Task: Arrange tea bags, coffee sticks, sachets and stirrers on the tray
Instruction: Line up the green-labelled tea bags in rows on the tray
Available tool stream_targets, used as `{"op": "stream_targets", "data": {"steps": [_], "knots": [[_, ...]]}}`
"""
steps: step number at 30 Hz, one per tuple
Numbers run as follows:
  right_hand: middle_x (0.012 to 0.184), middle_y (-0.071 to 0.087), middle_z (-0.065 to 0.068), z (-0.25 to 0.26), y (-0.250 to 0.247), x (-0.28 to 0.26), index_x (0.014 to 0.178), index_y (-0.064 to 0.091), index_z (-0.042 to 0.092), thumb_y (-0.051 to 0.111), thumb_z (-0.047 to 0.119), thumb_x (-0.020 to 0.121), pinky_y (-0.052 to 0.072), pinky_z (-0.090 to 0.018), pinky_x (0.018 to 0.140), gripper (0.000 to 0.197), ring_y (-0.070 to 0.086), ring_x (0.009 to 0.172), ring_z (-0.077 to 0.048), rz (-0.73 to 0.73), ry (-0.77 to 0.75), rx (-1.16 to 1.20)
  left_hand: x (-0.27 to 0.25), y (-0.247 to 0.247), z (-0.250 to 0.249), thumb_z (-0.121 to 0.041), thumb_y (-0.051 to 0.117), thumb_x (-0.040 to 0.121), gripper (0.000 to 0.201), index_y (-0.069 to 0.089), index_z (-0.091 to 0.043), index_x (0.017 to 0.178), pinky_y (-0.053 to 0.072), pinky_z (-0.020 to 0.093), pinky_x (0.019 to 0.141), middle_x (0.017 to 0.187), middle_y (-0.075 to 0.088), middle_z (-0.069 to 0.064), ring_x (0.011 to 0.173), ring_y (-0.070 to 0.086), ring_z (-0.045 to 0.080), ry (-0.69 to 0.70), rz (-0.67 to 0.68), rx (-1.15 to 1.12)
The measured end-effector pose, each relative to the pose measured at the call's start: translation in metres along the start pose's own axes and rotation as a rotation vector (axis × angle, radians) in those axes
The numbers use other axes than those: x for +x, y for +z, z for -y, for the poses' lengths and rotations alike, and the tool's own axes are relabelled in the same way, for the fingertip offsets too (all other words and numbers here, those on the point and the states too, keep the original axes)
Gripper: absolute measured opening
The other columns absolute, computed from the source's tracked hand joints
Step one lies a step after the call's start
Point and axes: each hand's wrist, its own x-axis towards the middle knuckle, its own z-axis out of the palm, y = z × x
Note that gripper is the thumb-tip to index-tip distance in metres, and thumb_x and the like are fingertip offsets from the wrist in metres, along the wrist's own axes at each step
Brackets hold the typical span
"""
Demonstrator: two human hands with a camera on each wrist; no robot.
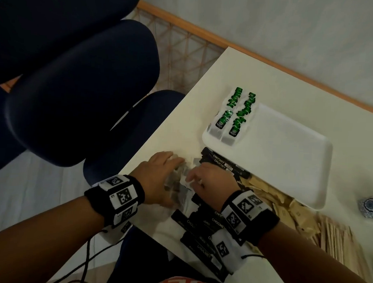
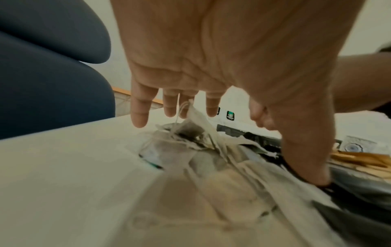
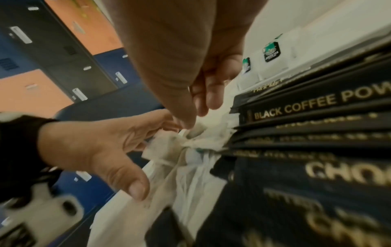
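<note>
A white tabletop (image 1: pixel 186 111) is sitting against a pale wall with a wooden skirting strip, and dark blue padded chairs (image 1: pixel 77 84) are standing just beside its left edge; in the right wrist view, orange, blue and dark locker doors (image 3: pixel 52 55) are showing behind. A white tray (image 1: pixel 286 157) is lying on the tabletop, carrying two rows of green-labelled tea bags (image 1: pixel 235 115) at its left end, the rest of it bare. Near the person, a loose heap of tea bags (image 1: pixel 180 181) is lying between black coffee sticks (image 1: pixel 225 164) by the tray's near edge and more of them under the right wrist. Brown sachets (image 1: pixel 284 206) and wooden stirrers (image 1: pixel 336 237) are lying to the right, below the tray. The left hand (image 1: pixel 159 176) is hovering over the heap with its fingers (image 2: pixel 139 108) spread and nearly straight, grasping nothing, the thumb tip pressing down at the heap's edge. The right hand (image 1: pixel 209 180) is reaching into the same heap, its fingers (image 3: pixel 209 97) curling down and its thumb touching the crumpled paper; whether it is actually pinching a bag I cannot tell.
</note>
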Motion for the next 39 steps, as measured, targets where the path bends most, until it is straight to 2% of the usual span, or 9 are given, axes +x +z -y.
{"op": "stream_targets", "data": {"steps": [3,9,15,19,24,28,32,36,39], "knots": [[0.109,0.057,0.005,0.011,0.007,-0.010,0.107,0.063,0.030,0.054,0.034,0.090,0.045,-0.027,0.081,0.020,0.054,0.104,-0.016,0.141,-0.046,-0.088,-0.003,0.004,-0.001,-0.061,0.075,0.059,0.117,0.007,-0.032,0.150,0.025,0.036,0.115,0.157,0.005,-0.002,0.145,0.008,0.018,0.058,0.036,0.146],[0.123,0.050,-0.003,0.018,0.025,-0.003,0.124,0.049,0.021,0.060,0.043,0.084,0.045,-0.035,0.086,0.048,0.048,0.113,-0.024,0.205,0.019,-0.202,0.011,-0.003,0.005,-0.047,0.070,0.070,0.087,0.024,-0.032,0.143,0.040,0.036,0.101,0.152,0.017,-0.002,0.134,0.028,0.021,0.118,0.073,0.139],[0.085,0.063,-0.006,0.030,0.032,0.011,0.093,0.064,0.015,0.067,0.021,0.069,0.049,-0.033,0.056,0.025,0.065,0.078,-0.029,0.036,0.096,-0.204,0.023,-0.015,0.009,-0.024,0.061,0.085,0.049,0.045,-0.024,0.131,0.046,0.035,0.094,0.132,0.034,-0.001,0.122,0.035,0.019,0.151,0.105,-0.007],[0.110,0.061,0.001,0.029,0.025,0.012,0.116,0.059,0.023,0.047,0.025,0.088,0.048,-0.032,0.081,0.031,0.056,0.106,-0.021,-0.014,0.226,-0.055,0.035,-0.020,0.023,-0.024,0.061,0.087,0.022,0.056,-0.025,0.108,0.042,0.024,0.083,0.110,0.040,-0.006,0.109,0.047,0.016,0.122,0.111,-0.179],[0.096,0.057,0.010,0.021,0.013,0.004,0.106,0.064,0.028,0.051,0.030,0.090,0.046,-0.028,0.074,0.021,0.058,0.094,-0.015,-0.181,0.366,0.125,0.044,-0.033,0.034,-0.017,0.057,0.088,0.012,0.061,-0.021,0.099,0.042,0.021,0.079,0.107,0.052,-0.003,0.098,0.056,0.016,0.063,0.055,-0.406],[0.094,0.054,0.013,0.014,0.009,0.003,0.105,0.064,0.031,0.050,0.031,0.091,0.046,-0.027,0.072,0.020,0.057,0.090,-0.011,-0.257,0.444,0.133,0.046,-0.041,0.037,-0.012,0.051,0.089,0.011,0.060,-0.017,0.094,0.045,0.020,0.059,0.099,0.058,-0.001,0.073,0.059,0.012,0.061,0.027,-0.565],[0.106,0.057,0.010,0.016,0.011,0.009,0.114,0.061,0.032,0.046,0.033,0.094,0.049,-0.029,0.078,0.026,0.055,0.100,-0.012,-0.231,0.507,0.085,0.045,-0.043,0.038,-0.012,0.049,0.090,0.015,0.058,-0.024,0.090,0.039,0.013,0.063,0.098,0.049,-0.006,0.079,0.052,0.008,0.203,0.113,-0.406],[0.128,0.046,0.008,0.021,0.015,0.010,0.137,0.041,0.031,0.050,0.037,0.092,0.044,-0.027,0.089,0.047,0.045,0.120,-0.014,-0.155,0.544,0.006,0.043,-0.035,0.039,-0.026,0.061,0.087,0.016,0.058,-0.031,0.101,0.043,0.019,0.083,0.102,0.037,-0.013,0.095,0.047,0.007,0.308,0.212,-0.261],[0.133,0.039,0.007,0.025,0.017,0.008,0.140,0.035,0.030,0.056,0.040,0.087,0.043,-0.025,0.090,0.058,0.041,0.124,-0.015,-0.173,0.503,-0.022,0.039,-0.024,0.039,-0.049,0.073,0.071,0.055,0.052,-0.033,0.120,0.045,0.026,0.096,0.123,0.031,-0.013,0.113,0.038,0.007,0.370,0.245,-0.136]]}}
